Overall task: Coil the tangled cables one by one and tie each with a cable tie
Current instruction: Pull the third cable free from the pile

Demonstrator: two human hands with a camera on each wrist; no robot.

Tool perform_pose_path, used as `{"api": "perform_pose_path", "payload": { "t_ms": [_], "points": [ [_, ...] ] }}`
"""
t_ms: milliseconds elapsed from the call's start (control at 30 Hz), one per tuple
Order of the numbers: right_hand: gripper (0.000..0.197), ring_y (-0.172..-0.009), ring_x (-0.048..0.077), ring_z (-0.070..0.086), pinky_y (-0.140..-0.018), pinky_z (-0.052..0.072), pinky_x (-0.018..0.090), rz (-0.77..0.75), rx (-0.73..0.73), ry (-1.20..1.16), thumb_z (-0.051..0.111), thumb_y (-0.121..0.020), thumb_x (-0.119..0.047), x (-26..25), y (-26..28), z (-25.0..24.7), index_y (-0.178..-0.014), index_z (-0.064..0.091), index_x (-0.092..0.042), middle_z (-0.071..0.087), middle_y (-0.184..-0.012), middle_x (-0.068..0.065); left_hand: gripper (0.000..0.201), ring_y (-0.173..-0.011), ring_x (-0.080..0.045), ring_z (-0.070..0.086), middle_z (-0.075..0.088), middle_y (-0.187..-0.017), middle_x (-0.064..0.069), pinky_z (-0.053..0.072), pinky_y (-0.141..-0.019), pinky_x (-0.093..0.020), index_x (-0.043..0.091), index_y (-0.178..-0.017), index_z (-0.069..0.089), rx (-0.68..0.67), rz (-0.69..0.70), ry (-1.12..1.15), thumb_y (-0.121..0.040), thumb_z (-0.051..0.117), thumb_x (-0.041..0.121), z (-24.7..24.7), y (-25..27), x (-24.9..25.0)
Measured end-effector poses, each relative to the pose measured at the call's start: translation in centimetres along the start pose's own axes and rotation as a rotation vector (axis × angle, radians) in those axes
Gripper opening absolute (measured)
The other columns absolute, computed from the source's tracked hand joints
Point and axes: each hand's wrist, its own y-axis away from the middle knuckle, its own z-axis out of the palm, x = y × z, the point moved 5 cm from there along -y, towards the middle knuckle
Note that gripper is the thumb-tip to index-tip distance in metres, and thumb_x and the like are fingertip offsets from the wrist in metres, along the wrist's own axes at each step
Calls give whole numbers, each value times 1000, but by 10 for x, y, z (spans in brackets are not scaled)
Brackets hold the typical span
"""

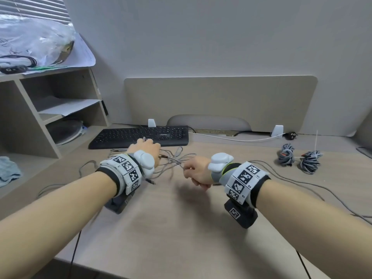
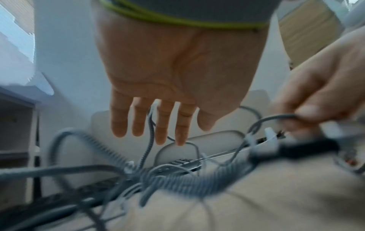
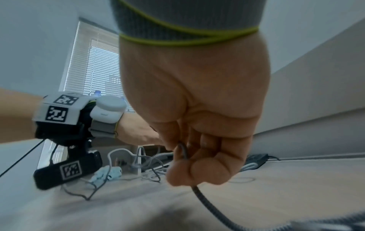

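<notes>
A tangle of grey braided cables [image 1: 173, 164] lies on the desk in front of the keyboard. My left hand [image 1: 146, 147] hovers over the tangle's far side. In the left wrist view the left hand [image 2: 164, 129] has straight, spread fingers, and one cable strand [image 2: 150, 125] runs up between them. My right hand [image 1: 193, 174] grips a grey cable [image 3: 199, 193] in a fist [image 3: 193, 164] at the tangle's right end. That cable trails away to the right across the desk [image 1: 302, 182]. Two coiled cable bundles [image 1: 286, 157] [image 1: 310, 162] lie at the right, with a white cable tie [image 1: 316, 141] sticking up.
A black keyboard [image 1: 141, 135] sits just behind the tangle. A wooden shelf unit [image 1: 30, 117] stands at the left, with a blue cloth [image 1: 8, 170] beside it. A white cord [image 1: 241, 139] and a black plug [image 1: 291, 135] lie along the desk's back edge.
</notes>
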Motion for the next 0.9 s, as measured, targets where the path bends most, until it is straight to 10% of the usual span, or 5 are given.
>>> {"api": "perform_pose_path", "payload": {
  "t_ms": [333, 500, 633, 800, 900],
  "points": [
    [36, -56, 28, 62, -54, 50, 28, 162, 21, 174, 34, -89, -5, 52, 11, -18, -111, 58, -22, 68, -78, 16, 25, -100, -26, 47, 62, -107, -9, 48, -85, -39, 19, -98, 58, 7, -13, 35, -96, 45, 41, -21, 6, -4],
    [57, -52, 26, 59, -58, 56, 33, 122, 52, 187, 29, -91, -5, 40, 14, -17, -138, 42, -34, 68, -78, 10, 18, -97, -28, 61, 64, -112, -2, 49, -78, -33, 27, -105, 57, 95, 129, 211, -88, 56, 31, -38, 24, 53],
    [74, -44, 20, 55, -44, 49, 26, 89, 38, 164, 29, -85, 4, 35, 24, -16, -147, 30, -36, 63, -77, 9, 54, -119, -26, 55, 57, -132, -2, 46, -94, -34, 22, -135, 47, 43, 322, 383, -85, 67, 25, -29, 36, 93],
    [78, -48, 22, 57, -51, 53, 31, 72, 42, 151, 29, -81, 8, 39, 27, -20, -142, 36, -39, 61, -79, 9, 68, -121, -27, 55, 55, -135, -6, 48, -96, -38, 16, -142, 40, -49, 372, 360, -79, 65, 14, -11, 27, 108],
    [56, -56, 27, 60, -61, 55, 36, 103, 39, 112, 24, -81, 7, 44, 27, -22, -118, 56, -21, 63, -75, 10, 38, -115, -28, 59, 61, -127, -7, 48, -86, -25, 12, -127, 54, -116, 369, 277, -89, 62, 15, -11, 24, 110]
  ]
}}
